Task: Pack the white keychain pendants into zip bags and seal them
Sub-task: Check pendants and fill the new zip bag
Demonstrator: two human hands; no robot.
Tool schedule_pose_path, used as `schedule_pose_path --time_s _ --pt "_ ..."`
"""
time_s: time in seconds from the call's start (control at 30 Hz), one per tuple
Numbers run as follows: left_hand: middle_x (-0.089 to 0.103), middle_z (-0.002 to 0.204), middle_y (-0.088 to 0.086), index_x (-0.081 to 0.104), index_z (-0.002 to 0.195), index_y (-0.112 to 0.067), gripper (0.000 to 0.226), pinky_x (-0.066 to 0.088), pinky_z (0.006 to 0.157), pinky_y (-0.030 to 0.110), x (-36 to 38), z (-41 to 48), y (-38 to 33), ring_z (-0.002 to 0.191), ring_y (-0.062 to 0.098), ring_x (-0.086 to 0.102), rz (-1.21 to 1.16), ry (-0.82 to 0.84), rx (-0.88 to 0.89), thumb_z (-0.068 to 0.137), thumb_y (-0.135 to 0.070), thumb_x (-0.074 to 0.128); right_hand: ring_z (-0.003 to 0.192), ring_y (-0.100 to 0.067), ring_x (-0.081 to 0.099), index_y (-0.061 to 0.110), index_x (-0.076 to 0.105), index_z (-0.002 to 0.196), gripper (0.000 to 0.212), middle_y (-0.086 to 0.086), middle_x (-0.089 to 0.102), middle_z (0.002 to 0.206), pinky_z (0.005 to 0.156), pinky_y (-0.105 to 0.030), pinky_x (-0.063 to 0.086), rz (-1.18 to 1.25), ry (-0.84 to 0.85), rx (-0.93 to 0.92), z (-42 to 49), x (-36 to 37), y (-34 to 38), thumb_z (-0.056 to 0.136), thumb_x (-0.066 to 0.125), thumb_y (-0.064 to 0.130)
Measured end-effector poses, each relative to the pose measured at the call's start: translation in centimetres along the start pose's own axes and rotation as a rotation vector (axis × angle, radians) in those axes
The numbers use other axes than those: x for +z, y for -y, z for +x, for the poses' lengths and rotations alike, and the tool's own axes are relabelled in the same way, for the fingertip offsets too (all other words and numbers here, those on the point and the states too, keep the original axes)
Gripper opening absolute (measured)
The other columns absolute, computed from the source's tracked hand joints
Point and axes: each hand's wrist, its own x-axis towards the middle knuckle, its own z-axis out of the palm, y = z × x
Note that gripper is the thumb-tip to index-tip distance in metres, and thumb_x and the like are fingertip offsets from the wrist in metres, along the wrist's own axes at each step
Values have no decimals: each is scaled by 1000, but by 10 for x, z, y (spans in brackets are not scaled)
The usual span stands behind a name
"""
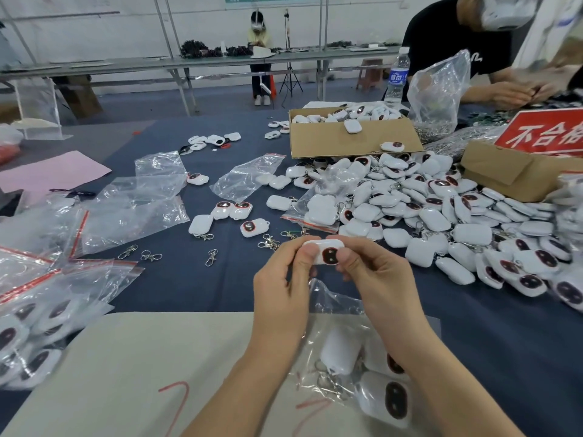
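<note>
Just above the zip bag (334, 305), the left hand (280, 279) and right hand (375, 275) together hold one white pendant (325, 251), dark face up, probably for a check before it joins the few already bagged. Thumbs and curled fingers (310, 251) of both hands pinch its two ends. The loose pile (441, 216) lies beyond the bag, to its right.
</note>
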Motion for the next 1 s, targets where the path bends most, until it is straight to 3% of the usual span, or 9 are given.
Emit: schedule_pose_path --time_s 0.13,0.23,0.37,0.5,0.63,0.7,0.8,1.0 --pt "68 85 -17 67 105 -44 21 49 68 16 2 -2 -3 71 2 59 33 21 33 105 -38 47 61 9 60 18 73 89 12 21 69 65 61 -5 45 14 -2 -13 2 -4 4 90 67 7" --pt "70 90 -12 67 110 -37 23 51 70 19 -4 -3 -5 73 6 60 96 48 12 107 -34 44 63 7 59 24 74 90 6 20 70 68 64 -8 47 -30 27 24 1 -3 4 88 70 21" --pt "70 82 -22 67 105 -32 23 47 66 16 -38 7 -7 67 1 60 280 52 -154 107 -35 44 79 11 59 43 66 97 11 31 67 80 71 -5 43 -410 85 32 -1 -5 -5 96 64 33" --pt "67 77 -27 66 94 -33 20 44 67 18 -82 5 -4 71 -2 62 516 119 -219 104 -34 49 90 13 53 49 63 92 12 24 64 93 73 -11 37 -762 250 88 -3 -11 -10 100 54 46" --pt "68 90 -33 65 95 -45 16 42 75 7 -87 -17 -7 90 -7 62 609 254 -155 102 -37 52 84 11 56 52 61 84 16 27 65 88 71 -14 40 -776 298 136 -2 -12 -10 96 52 55" --pt "69 93 -34 64 97 -49 17 43 76 6 -81 -21 -11 91 -8 64 570 287 -141 102 -38 52 77 14 54 49 66 85 17 34 61 77 67 -17 38 -757 317 138 -2 -12 -11 95 54 57" --pt "70 95 -31 65 100 -48 18 44 76 7 -73 -22 -15 91 -5 65 466 287 -158 102 -35 52 78 14 54 42 70 93 19 41 58 79 67 -18 38 -733 327 131 -2 -12 -13 96 56 56" --pt "73 85 -13 63 99 -37 2 48 71 26 -62 -28 -15 76 16 64 291 238 -250 99 -36 61 78 5 63 45 69 82 18 27 70 80 70 -18 46 -644 306 94 0 -12 -12 98 59 44"
